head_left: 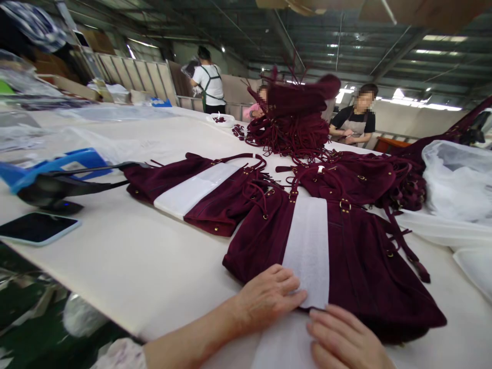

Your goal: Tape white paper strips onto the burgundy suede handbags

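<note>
Two bare hands work at the near edge of a burgundy, suede-like handbag (365,264) with brass-coloured fittings, lying on a cream-topped table (154,271). Relative to the handbag's centre, the left hand (269,294) is at 8 o'clock, fingers bent beside the lower end of a flat white, paper-like strip (307,241); the right hand (344,338) is at 6 o'clock, fingertips near the strip's corner. Whether either hand pinches cannot be told. Step in hand, as judged: aligning the strip across the handbag. The next move likely calls for holding it flat and smoothing its end.
</note>
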`<state>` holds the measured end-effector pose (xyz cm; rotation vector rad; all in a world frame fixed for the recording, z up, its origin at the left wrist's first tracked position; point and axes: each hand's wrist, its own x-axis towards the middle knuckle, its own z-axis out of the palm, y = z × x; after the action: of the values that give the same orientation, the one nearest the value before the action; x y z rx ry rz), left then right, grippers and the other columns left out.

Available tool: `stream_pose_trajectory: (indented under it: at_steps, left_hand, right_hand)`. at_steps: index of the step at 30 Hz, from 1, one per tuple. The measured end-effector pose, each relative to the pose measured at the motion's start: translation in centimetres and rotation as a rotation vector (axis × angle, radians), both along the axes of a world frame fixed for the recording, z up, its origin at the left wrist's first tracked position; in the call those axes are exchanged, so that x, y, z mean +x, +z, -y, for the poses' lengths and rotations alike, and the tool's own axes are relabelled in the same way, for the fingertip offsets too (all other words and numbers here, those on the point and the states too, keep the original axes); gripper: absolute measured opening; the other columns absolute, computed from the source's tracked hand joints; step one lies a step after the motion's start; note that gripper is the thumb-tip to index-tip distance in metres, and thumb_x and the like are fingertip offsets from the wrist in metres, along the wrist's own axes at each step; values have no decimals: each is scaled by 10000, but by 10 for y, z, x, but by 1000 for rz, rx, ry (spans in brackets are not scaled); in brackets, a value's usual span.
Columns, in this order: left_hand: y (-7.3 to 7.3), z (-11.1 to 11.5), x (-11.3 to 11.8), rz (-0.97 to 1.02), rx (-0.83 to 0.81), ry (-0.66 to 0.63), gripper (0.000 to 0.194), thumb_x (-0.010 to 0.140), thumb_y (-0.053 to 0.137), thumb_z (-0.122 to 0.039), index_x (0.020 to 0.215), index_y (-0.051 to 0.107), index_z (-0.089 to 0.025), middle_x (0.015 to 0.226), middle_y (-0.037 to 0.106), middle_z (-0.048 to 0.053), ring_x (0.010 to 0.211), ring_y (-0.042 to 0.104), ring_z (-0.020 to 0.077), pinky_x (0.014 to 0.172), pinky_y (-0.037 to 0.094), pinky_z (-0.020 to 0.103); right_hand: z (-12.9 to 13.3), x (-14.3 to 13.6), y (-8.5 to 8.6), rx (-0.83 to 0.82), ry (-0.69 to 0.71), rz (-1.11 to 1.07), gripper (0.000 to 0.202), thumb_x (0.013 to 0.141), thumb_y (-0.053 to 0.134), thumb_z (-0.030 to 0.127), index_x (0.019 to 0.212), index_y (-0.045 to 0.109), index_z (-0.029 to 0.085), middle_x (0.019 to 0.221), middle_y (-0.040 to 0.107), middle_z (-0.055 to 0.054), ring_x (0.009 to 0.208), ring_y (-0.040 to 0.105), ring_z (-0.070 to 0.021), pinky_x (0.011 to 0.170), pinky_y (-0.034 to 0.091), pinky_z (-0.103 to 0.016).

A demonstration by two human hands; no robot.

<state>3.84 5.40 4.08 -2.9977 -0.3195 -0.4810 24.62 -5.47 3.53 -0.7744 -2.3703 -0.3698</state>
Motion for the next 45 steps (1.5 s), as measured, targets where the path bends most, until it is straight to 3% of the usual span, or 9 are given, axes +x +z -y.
stream_pose_trajectory:
  at_steps: [3,7,13,18,21,26,31,38,45]
  left_hand:
    - [0,-1,3,-1,-37,-19,165,970,436,-237,1068,564,-202,848,577,27,825,543,164,762,395,313]
    - [-1,-1,-7,7,-190,-29,301,944,436,-192,1240,490,-166,936,640,49,888,584,169,840,416,334]
    - [3,8,-38,27,-412,-72,576,777,529,-149,1333,383,-115,1353,510,123,1279,435,214,1154,212,459]
    - [-3,14,-31,125,-485,118,120,905,488,-243,939,581,-175,1157,610,68,1091,549,174,1097,341,387]
    - [-6,17,-23,219,-496,191,190,929,403,-180,891,588,-192,1031,641,33,996,575,145,1104,316,395]
    - [-1,24,-16,312,-466,338,175,865,452,-143,812,607,-205,767,601,-4,884,525,171,1075,278,462]
    - [5,29,-3,345,-453,541,164,861,517,-165,700,541,-175,710,559,3,815,486,180,997,328,447]
    - [10,25,17,203,-492,841,118,788,549,-110,879,542,-185,816,548,22,820,464,212,847,372,395]
    - [10,23,23,131,-460,882,109,809,522,-114,884,551,-187,827,543,34,832,453,222,830,359,383]
  right_hand:
    - [-12,3,18,-43,-34,-51,209,913,438,95,952,619,192,1133,683,-92,1172,570,-264,987,468,-513]
    - [-11,5,-5,-221,-125,-242,271,949,354,133,1086,583,181,965,717,-73,947,681,-181,947,518,-365]
    - [-1,4,-27,-323,-462,-471,240,982,343,225,1004,579,183,759,685,-68,553,640,-137,500,506,-184]
    - [0,2,-25,-217,-658,-464,286,984,371,307,784,539,192,526,587,-16,410,565,-161,401,439,-229]
    - [4,9,-23,-342,-554,-430,225,970,406,317,852,545,185,607,633,-19,472,610,-161,438,481,-223]
    - [14,23,-30,-473,-246,-255,234,921,484,209,1149,531,184,1170,647,-100,1104,617,-205,939,509,-297]
    - [14,13,-36,-439,-522,-470,98,937,488,282,973,531,202,744,684,-11,640,684,-150,593,545,-196]
    - [-1,-9,-22,-445,-771,-546,632,945,443,349,1462,226,57,531,538,82,410,551,-108,476,477,-174]
    - [-12,-2,-26,-475,-713,-270,379,946,369,244,1194,630,126,801,701,-78,599,645,-160,621,507,-238]
